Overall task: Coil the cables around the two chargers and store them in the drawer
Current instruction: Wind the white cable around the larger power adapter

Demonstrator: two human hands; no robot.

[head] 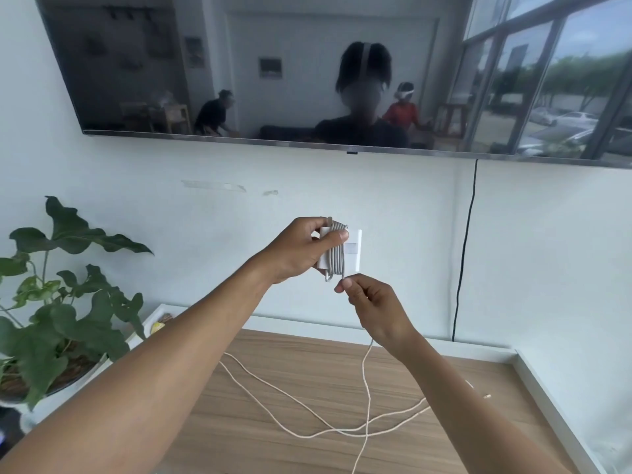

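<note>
Left hand (301, 248) hides half the charger (352, 249) — cable (367, 388) exits frame.

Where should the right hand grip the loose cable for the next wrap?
Pinch the cable close under the charger, where the right hand already holds it, coming from below. The left hand steadies the block, and the slack hangs straight down there.

loose cable (367, 398) strewn across wooden top (260, 432) (left part bare), plant (68, 302) crowding left
</note>
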